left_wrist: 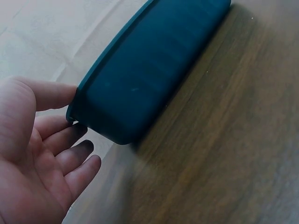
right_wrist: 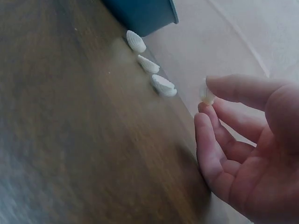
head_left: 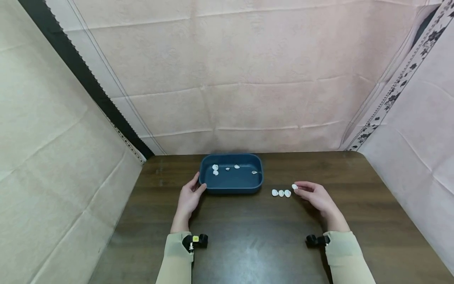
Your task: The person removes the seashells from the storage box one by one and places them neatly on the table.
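Observation:
My right hand (head_left: 317, 196) pinches a small white seashell (right_wrist: 206, 92) between thumb and fingertips, held above the table in the right wrist view. Just left of it, a short row of white ribbed seashells (head_left: 281, 193) lies on the wood, the shells close side by side. A blue rectangular tray (head_left: 232, 189) stands left of that row, with several small shells (head_left: 237, 167) scattered inside it. At the tray's left front corner my left hand (head_left: 189, 197) grips the rim, thumb on the near side; its other fingers (left_wrist: 83, 175) lie loosely curled below the rim.
The brown wooden table (head_left: 248, 232) runs back to a pale cloth wall (head_left: 248, 79). Further cloth walls rise at the left (head_left: 71, 177) and right. The tray stands near the table's far edge. Each wrist wears a black camera mount (head_left: 317, 240).

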The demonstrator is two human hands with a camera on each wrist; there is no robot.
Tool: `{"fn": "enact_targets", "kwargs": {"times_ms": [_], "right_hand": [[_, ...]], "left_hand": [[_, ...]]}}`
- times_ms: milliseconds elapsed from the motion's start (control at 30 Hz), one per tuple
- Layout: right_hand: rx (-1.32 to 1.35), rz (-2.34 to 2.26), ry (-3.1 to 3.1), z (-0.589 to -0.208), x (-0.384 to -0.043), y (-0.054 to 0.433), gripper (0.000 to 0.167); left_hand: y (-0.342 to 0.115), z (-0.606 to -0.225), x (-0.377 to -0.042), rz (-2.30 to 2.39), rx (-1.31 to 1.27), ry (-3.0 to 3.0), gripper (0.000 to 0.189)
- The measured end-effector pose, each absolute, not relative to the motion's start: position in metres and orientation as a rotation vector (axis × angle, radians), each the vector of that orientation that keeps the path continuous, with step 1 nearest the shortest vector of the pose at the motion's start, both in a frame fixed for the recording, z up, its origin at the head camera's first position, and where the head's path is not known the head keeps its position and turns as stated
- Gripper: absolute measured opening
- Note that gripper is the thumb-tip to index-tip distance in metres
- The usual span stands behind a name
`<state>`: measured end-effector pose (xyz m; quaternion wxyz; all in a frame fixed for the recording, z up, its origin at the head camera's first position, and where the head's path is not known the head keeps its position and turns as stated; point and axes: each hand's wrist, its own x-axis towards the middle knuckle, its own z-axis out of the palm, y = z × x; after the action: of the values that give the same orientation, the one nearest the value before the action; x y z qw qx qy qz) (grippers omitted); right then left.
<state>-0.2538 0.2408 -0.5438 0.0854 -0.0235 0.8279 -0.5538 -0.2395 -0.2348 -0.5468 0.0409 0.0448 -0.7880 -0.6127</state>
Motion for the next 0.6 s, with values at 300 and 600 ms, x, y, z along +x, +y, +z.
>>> {"fn": "enact_targets", "kwargs": {"times_ms": [300, 600], "right_hand": [[-0.101, -1.553, 2.520, -0.5487, -0.2514, 0.2427, 0.046], [-0.173, -1.518, 2.520, -0.5478, -0.2504, 0.2409, 0.041]], "left_hand": [[-0.2347, -0.5481, -0.2404, -1.874, 0.152, -2.414, 0.062], [-0.2357, -0.5477, -0.2403, -1.873, 0.141, -2.417, 0.062]]}}
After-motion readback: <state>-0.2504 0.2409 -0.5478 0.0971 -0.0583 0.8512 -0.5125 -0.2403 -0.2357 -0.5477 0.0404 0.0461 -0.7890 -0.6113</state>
